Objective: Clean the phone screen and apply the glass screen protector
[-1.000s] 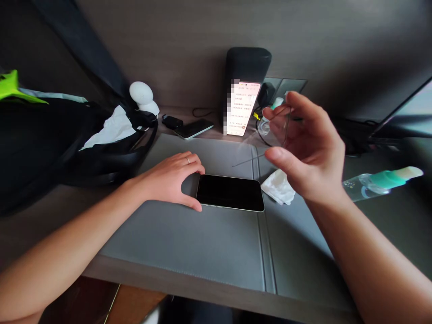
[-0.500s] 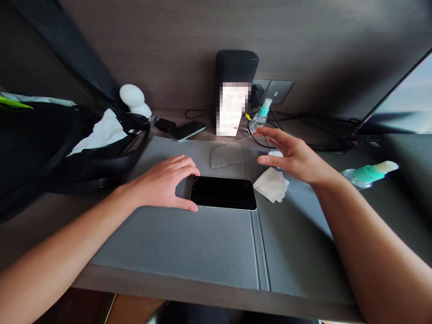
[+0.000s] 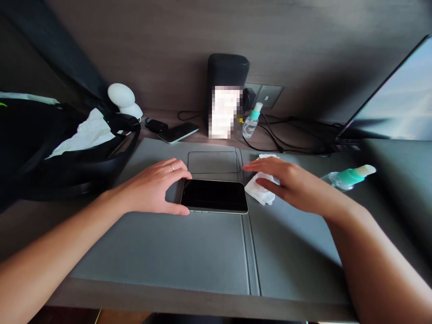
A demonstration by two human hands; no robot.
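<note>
A black-screened phone (image 3: 214, 196) lies flat on the grey desk mat (image 3: 162, 252). My left hand (image 3: 158, 186) rests at its left end, thumb and fingers spread around the corners. Behind the phone, a clear glass sheet with a dark outline (image 3: 213, 162) lies flat on the mat. My right hand (image 3: 286, 182) is open, its fingertips by the right end of that sheet and over a crumpled white wipe (image 3: 259, 191). Nothing shows between its fingers.
A spray bottle (image 3: 250, 121) stands behind, near cables and a black upright box (image 3: 227, 69). Another spray bottle (image 3: 349, 177) lies at the right. A second phone (image 3: 179, 132), a white rounded device (image 3: 123, 99) and a black bag (image 3: 84, 166) are at the left.
The clear sheet, earlier raised at its right end near my right hand, now lies flat. My right hand has let it go and come down over the wipe. The view has shifted slightly.
</note>
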